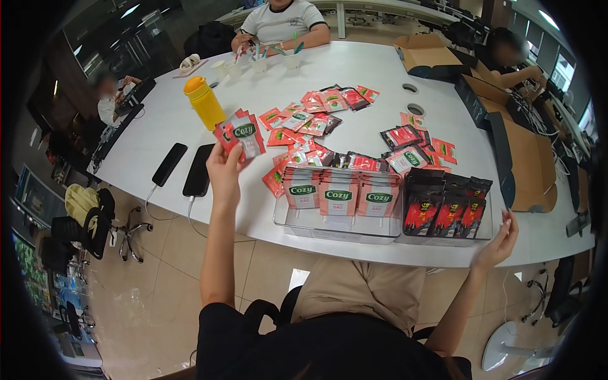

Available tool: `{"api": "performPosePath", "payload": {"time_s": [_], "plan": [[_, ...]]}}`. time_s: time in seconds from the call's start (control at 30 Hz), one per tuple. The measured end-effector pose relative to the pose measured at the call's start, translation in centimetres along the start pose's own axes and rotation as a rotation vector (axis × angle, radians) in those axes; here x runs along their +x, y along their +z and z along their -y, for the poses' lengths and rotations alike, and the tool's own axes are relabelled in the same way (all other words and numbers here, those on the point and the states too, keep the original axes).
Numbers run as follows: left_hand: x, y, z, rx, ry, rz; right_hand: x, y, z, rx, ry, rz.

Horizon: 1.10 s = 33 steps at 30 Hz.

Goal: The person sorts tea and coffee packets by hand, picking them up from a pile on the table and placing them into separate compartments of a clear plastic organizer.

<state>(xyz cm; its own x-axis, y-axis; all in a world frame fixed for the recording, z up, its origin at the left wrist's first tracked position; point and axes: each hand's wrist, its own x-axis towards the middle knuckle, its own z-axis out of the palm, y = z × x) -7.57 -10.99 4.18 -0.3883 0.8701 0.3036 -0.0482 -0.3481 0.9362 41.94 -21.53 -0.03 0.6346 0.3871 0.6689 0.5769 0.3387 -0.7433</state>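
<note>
My left hand (225, 166) holds several pink and red Cozy sachets (247, 137), fanned out above the table beside the yellow bottle. Near the right end of the clear bins, my right hand (499, 242) has its fingers apart and nothing in it. One clear bin (342, 234) holds upright Cozy sachets (337, 200) in three stacks. Beside it, a second clear bin (443, 240) contains black and red packets (448, 212). Loose pink, red and black sachets (296, 120) lie scattered behind the bins.
A yellow bottle (204, 104) and two phones (199, 171) are on the left. Cups with spoons (258, 63) stand at the back, before a seated person (283, 25). Open cardboard boxes (525, 158) line the right; another person (506, 60) is beyond them.
</note>
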Motion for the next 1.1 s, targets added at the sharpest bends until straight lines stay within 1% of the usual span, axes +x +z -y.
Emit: {"api": "performPosePath", "payload": {"time_s": [0.1, 0.13, 0.2, 0.27, 0.3, 0.33, 0.37, 0.4, 0.43, 0.47, 0.5, 0.53, 0.6, 0.63, 0.73, 0.83, 0.93, 0.97, 1.0, 1.07, 1.1], "plan": [[-4.7, 1.6, -3.7, -0.258, -0.021, 0.035, -1.1, 0.8, 3.0, -0.055, -0.207, -0.088], [-5.9, 1.9, -4.4, -0.334, -0.037, 0.046, -1.6, 1.4, 4.6, -0.009, -0.257, -0.02], [-8.2, 2.5, -5.1, -0.372, -0.065, 0.142, -2.8, 2.6, 7.9, 0.074, -0.348, 0.113], [-10.4, 3.5, -5.2, -0.444, -0.107, 0.229, -3.8, 4.2, 11.5, 0.231, -0.482, 0.381], [-11.6, 4.2, -5.0, -0.414, -0.061, 0.278, -4.1, 4.9, 13.4, 0.272, -0.473, 0.511], [-12.7, 4.4, -4.9, -0.361, -0.063, 0.389, -4.5, 5.6, 15.2, 0.313, -0.464, 0.641], [-13.9, 4.9, -4.9, -0.335, -0.084, 0.442, -4.9, 6.3, 16.9, 0.404, -0.374, 0.732], [-14.8, 4.8, -4.6, -0.301, -0.108, 0.552, -5.2, 7.0, 18.0, 0.494, -0.283, 0.823], [-15.4, 5.0, -4.7, -0.313, -0.141, 0.648, -5.2, 7.7, 18.4, 0.477, -0.306, 0.91], [-15.9, 4.7, -4.6, -0.34, -0.245, 0.722, -5.3, 8.2, 18.7, 0.458, -0.328, 0.998], [-15.9, 4.6, -5.0, -0.335, -0.268, 0.775, -5.5, 8.4, 19.0, 0.445, -0.277, 1.075], [-15.8, 4.4, -5.3, -0.329, -0.291, 0.827, -5.6, 8.6, 19.0, 0.455, -0.275, 1.106], [-15.2, 3.4, -4.8, -0.346, -0.307, 0.84, -5.7, 9.1, 18.7, 0.475, -0.273, 1.17], [-15.0, 3.0, -4.6, -0.354, -0.316, 0.846, -5.8, 9.3, 19.2, 0.488, -0.271, 1.139], [-14.7, 2.5, -4.3, -0.286, -0.239, 0.793, -6.2, 9.6, 19.5, 0.401, -0.255, 1.211], [-14.3, 1.9, -4.1, -0.216, -0.176, 0.729, -7.5, 10.8, 19.2, 0.437, -0.232, 1.102], [-13.5, 1.1, -3.5, -0.06, 0.029, 0.59, -7.8, 11.6, 19.2, 0.358, -0.24, 1.002], [-13.4, 0.7, -2.7, -0.041, 0.045, 0.465, -7.9, 11.9, 19.1, 0.349, -0.241, 0.926], [-13.1, 1.0, -2.2, -0.089, 0.108, 0.292, -8.0, 12.3, 18.8, 0.337, -0.241, 0.851], [-11.5, 1.1, -0.7, -0.121, 0.215, 0.021, -8.1, 13.1, 18.5, 0.308, -0.237, 0.705], [-10.9, 0.9, -0.1, -0.144, 0.239, -0.026, -8.0, 13.5, 18.8, 0.295, -0.219, 0.685]]}}
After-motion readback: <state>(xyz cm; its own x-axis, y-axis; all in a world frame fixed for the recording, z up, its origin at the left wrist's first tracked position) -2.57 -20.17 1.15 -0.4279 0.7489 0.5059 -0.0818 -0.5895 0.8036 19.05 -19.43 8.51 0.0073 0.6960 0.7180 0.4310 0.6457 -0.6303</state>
